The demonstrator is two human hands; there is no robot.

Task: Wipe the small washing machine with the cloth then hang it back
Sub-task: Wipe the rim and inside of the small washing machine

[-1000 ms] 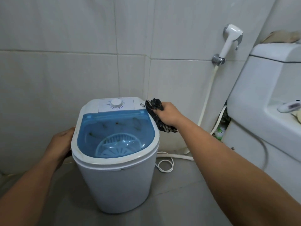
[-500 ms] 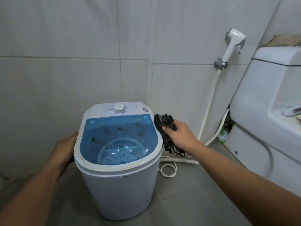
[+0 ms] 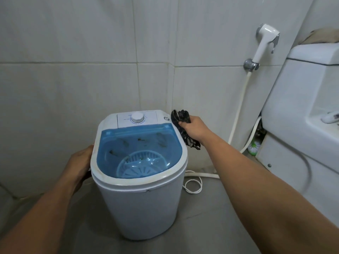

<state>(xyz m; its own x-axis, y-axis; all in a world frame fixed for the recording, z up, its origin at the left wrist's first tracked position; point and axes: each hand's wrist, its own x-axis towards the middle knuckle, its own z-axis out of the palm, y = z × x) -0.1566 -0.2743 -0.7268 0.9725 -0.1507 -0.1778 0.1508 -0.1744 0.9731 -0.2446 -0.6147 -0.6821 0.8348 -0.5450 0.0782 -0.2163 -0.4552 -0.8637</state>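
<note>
- Currently, a person is standing over a small washing machine [image 3: 139, 180] on a grey bathroom floor, set in a tiled corner.
- Their right hand [image 3: 194, 129] is gripping a bunched dark cloth [image 3: 180, 118] against the machine's upper right rim, beside the white dial [image 3: 137, 117].
- Their left hand [image 3: 80, 163] is curling round a dark handle on the left side, bracing the tub.
- Likely best: keeping that brace firm while dragging the cloth along the rim in overlapping passes.
- Dark specks are showing on the blue lid [image 3: 139, 143], probably needing attention next.
</note>
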